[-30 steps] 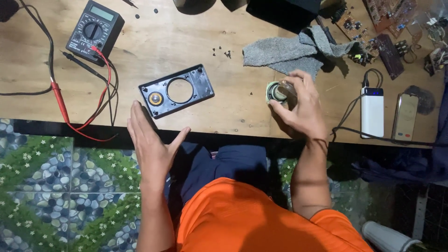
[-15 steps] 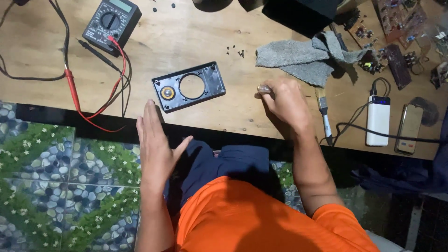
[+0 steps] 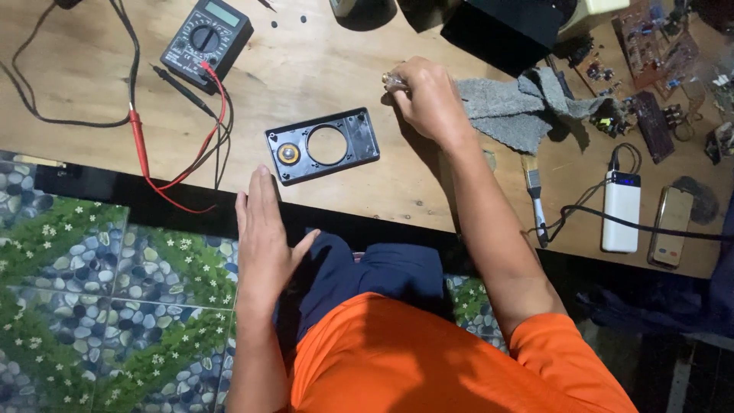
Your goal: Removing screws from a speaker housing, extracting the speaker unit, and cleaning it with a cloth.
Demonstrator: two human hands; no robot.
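My right hand (image 3: 428, 99) is stretched over the wooden table (image 3: 321, 61), fingers closed on a small round shiny part (image 3: 391, 79) that shows only at the fingertips. A black rectangular plastic panel (image 3: 325, 145) with a round hole and a small brass-coloured disc lies just left of that hand. My left hand (image 3: 264, 237) hangs flat and open at the table's near edge, fingers together, holding nothing, just below the panel.
A black multimeter (image 3: 206, 34) with red and black probe leads (image 3: 138, 130) lies at the far left. A grey cloth (image 3: 520, 107), a small brush (image 3: 533, 187), a white power bank (image 3: 621, 210), a phone (image 3: 673, 226) and circuit boards (image 3: 650, 46) crowd the right side.
My right hand has carried the small shiny part up and leftward across the table, away from the cloth's near edge. The left hand stays at the table edge. The view has shifted.
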